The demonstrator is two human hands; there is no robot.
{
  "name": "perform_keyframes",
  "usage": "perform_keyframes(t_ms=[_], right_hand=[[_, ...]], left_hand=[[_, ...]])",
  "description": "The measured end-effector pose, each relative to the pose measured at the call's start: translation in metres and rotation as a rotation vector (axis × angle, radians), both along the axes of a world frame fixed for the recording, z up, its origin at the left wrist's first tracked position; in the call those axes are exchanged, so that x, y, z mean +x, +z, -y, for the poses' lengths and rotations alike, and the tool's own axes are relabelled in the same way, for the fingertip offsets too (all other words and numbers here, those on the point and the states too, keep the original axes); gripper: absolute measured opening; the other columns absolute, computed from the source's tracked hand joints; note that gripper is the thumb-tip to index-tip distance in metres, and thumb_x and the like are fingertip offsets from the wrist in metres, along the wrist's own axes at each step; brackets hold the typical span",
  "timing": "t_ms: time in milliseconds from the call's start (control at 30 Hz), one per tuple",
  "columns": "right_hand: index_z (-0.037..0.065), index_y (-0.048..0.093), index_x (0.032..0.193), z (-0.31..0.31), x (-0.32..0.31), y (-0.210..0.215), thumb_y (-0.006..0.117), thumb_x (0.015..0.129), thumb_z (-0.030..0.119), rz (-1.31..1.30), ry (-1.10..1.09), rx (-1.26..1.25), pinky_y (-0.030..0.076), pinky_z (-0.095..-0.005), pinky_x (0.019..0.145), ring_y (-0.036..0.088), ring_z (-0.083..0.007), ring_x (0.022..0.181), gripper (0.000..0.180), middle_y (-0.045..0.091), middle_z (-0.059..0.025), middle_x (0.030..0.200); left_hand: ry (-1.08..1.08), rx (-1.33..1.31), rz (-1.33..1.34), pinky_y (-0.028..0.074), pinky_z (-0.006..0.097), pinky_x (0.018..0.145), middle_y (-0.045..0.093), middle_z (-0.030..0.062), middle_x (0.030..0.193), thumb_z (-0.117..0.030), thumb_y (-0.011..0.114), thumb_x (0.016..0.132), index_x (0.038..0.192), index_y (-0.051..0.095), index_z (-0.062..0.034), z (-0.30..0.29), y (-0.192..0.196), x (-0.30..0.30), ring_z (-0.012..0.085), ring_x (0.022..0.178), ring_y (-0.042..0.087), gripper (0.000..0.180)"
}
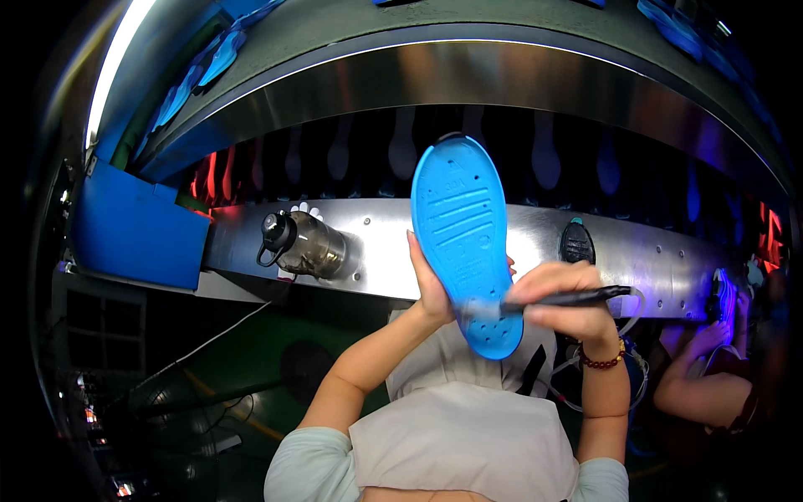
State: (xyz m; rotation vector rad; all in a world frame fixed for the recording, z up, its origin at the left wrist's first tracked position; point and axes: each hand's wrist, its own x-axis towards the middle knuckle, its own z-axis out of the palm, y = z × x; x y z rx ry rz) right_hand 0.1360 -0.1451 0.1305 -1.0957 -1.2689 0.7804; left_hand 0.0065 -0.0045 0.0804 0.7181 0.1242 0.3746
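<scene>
Your left hand [431, 289] grips the blue shoe sole [464, 243] upright, long axis vertical, before the steel ledge's [376, 243] front edge, while your right hand [562, 301] pinches a black pen-like tool [569, 298] whose tip meets the sole's lower end.

No packages, labels, signs or screens can be made out; red glowing shapes at the far left and right edges are too blurred to identify.

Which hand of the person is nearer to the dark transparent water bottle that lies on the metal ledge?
Left. The left hand, holding the blue rubber shoe sole, is just right of the dark transparent water bottle. The right hand, gripping a black brush, is farther right.
</scene>
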Motion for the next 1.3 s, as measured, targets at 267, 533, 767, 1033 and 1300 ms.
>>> perform_keyframes(t_ms=[267, 533, 767, 1033, 1300], right_hand=[[0.003, 0.067, 0.083, 0.007, -0.005, 0.000, 0.071, 0.065, 0.004, 0.217, 0.076, 0.083, 0.047, -0.0304, 0.075, 0.062, -0.0204, 0.083, 0.019, 0.067, -0.0085, 0.086], [0.003, 0.066, 0.082, 0.017, -0.006, -0.003, 0.071, 0.064, 0.002, 0.239, 0.066, 0.100, 0.049, -0.0306, 0.075, 0.061, -0.0203, 0.081, 0.018, 0.067, -0.0078, 0.085], [0.000, 0.067, 0.085, 0.011, -0.011, -0.009, 0.069, 0.064, -0.003, 0.222, -0.004, 0.047, 0.049, -0.0315, 0.078, 0.059, -0.0235, 0.089, 0.022, 0.066, -0.0106, 0.087], [-0.006, 0.060, 0.092, 0.010, -0.018, -0.034, 0.065, 0.071, -0.003, -0.520, -0.078, 0.061, 0.045, -0.0334, 0.086, 0.058, -0.0257, 0.095, 0.022, 0.061, -0.0212, 0.096], [-0.003, 0.063, 0.093, 0.016, -0.016, 0.008, 0.066, 0.069, -0.006, 0.044, 0.116, -0.132, 0.050, -0.0280, 0.077, 0.063, -0.0203, 0.086, 0.024, 0.064, -0.0175, 0.094]], left_hand=[[0.188, 0.023, 0.115, 0.051, 0.042, 0.072, 0.059, 0.0222, 0.090, -0.082, -0.001, 0.067, 0.116, 0.043, 0.0007, -0.017, 0.010, 0.003, 0.0313, 0.081, 0.061, 0.106], [0.254, -0.012, 0.107, 0.050, 0.043, 0.072, 0.059, 0.0233, 0.090, -0.083, 0.003, 0.067, 0.117, 0.042, 0.0005, -0.028, 0.034, -0.001, 0.0311, 0.080, 0.060, 0.105], [0.307, 0.052, 0.085, 0.049, 0.041, 0.071, 0.058, 0.0219, 0.088, -0.080, 0.008, 0.071, 0.116, 0.044, -0.0015, -0.032, 0.048, 0.003, 0.0313, 0.076, 0.059, 0.098], [0.181, -0.241, 0.099, 0.044, 0.046, 0.088, 0.045, 0.0194, 0.121, -0.078, 0.018, 0.073, 0.131, 0.029, -0.0025, -0.014, 0.054, 0.006, 0.0315, 0.109, 0.048, 0.096], [-0.097, -0.080, 0.184, 0.039, 0.037, 0.095, 0.042, 0.0152, 0.128, -0.041, 0.048, 0.083, 0.136, 0.020, -0.0043, -0.022, 0.000, -0.021, 0.0253, 0.113, 0.048, 0.071]])
